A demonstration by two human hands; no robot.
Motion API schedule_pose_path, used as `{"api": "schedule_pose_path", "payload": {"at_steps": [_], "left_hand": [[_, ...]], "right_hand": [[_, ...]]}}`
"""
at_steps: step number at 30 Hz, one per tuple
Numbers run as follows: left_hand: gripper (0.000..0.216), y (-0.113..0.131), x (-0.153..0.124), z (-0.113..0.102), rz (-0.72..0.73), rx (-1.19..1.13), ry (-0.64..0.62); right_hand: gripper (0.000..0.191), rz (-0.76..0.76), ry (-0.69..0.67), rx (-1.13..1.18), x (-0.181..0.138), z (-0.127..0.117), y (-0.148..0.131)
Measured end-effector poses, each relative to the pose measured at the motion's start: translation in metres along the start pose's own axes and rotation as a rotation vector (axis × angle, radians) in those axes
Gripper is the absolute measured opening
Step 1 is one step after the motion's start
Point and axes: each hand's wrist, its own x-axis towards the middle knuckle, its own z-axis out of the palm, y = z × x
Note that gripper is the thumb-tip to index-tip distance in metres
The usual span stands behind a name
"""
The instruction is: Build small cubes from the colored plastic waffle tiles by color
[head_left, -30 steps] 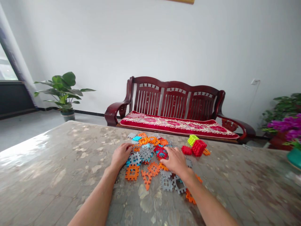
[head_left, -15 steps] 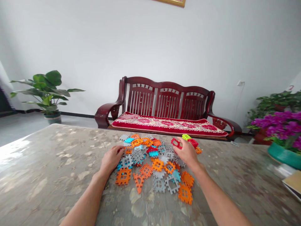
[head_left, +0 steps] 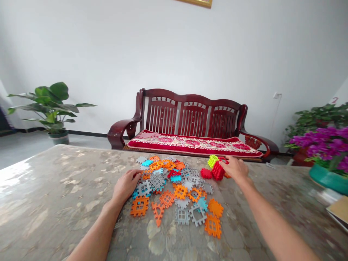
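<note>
The right hand (head_left: 236, 169) has moved from the loose tile pile (head_left: 176, 185) out toward the table's (head_left: 54, 203) far edge and is now closing its fingers on the red stack (head_left: 217, 171); sorting by colour seems underway. The left hand (head_left: 125, 185) is resting, fingers relaxed, at the pile's left side.

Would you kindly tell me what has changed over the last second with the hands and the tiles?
The right hand moved from the tile pile, carrying a red tile to the red stack beside the yellow-green stack, which it now touches. The left hand stayed resting on the pile's left edge; the pile looks unchanged.
</note>
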Motion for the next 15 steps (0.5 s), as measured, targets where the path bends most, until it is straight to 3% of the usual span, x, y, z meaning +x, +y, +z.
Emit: {"api": "schedule_pose_path", "payload": {"at_steps": [12, 15], "left_hand": [[0.039, 0.005, -0.003, -0.004, 0.006, -0.025, 0.009], [0.038, 0.007, -0.003, -0.005, 0.006, -0.02, 0.011]], "right_hand": [[0.053, -0.045, -0.039, 0.011, -0.005, 0.011, -0.003], [0.054, -0.061, 0.02, 0.031, -0.008, 0.013, -0.002]]}}
